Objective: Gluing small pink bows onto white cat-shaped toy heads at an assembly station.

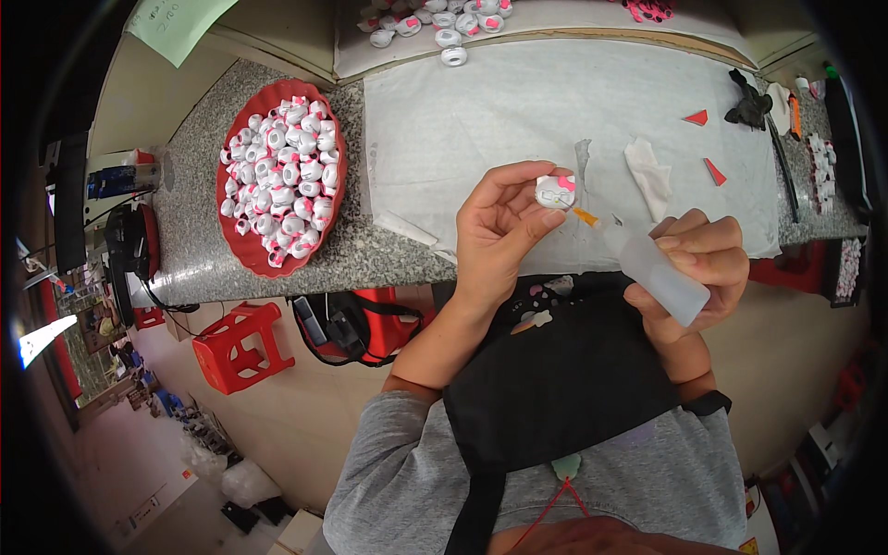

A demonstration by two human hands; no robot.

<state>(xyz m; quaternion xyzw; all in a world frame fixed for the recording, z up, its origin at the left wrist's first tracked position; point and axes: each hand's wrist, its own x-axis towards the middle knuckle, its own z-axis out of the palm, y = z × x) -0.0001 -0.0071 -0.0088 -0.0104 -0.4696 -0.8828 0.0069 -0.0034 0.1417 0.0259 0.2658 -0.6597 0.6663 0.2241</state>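
Between the fingers and thumb of my left hand (495,227) is a small white-and-pink figure head (555,191), its pale underside turned toward me. My right hand (708,264) is wrapped round a translucent squeeze bottle (659,276), which is tilted. The bottle's orange nozzle (585,217) points at the figure head and ends very close to it; whether they touch, I cannot tell. Both hands are above the near part of a white sheet (462,120) on the worktop. A crumpled white cloth (649,176) lies just beyond my right hand.
A red scalloped tray (257,262) piled with similar white-and-pink pieces stands at left on the granite worktop (370,240). More pieces (449,37) lie on the shelf at the back. Red scraps (714,172) and a black crumpled bag (747,100) are at right. Below stands a red stool (242,344).
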